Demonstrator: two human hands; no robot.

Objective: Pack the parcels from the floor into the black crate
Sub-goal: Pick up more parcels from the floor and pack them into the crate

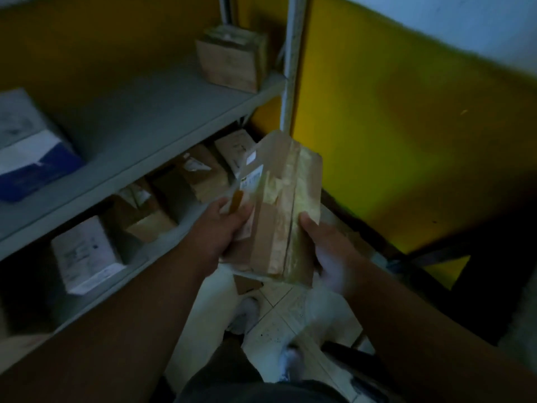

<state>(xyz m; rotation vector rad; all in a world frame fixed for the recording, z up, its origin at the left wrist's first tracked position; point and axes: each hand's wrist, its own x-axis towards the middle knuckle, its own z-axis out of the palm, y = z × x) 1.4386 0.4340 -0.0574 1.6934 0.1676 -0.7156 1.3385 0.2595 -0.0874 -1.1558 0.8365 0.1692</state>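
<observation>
A brown cardboard parcel (279, 210), wrapped in glossy tape with a white label on its left face, is held in the air in front of me. My left hand (220, 228) grips its left side over the label. My right hand (328, 251) grips its lower right edge, thumb on the taped face. A small brown parcel (247, 283) lies on the tiled floor just below the held one. A dark edge (348, 351) shows low by my right arm; I cannot tell whether it is the black crate.
A grey metal shelf unit (151, 135) stands on my left, with a cardboard box (232, 59) and a blue-and-white package (32, 152) on its upper shelf and several parcels (145, 210) on the lower one. A yellow wall (406, 141) is to the right. My shoes (247, 314) stand on the floor.
</observation>
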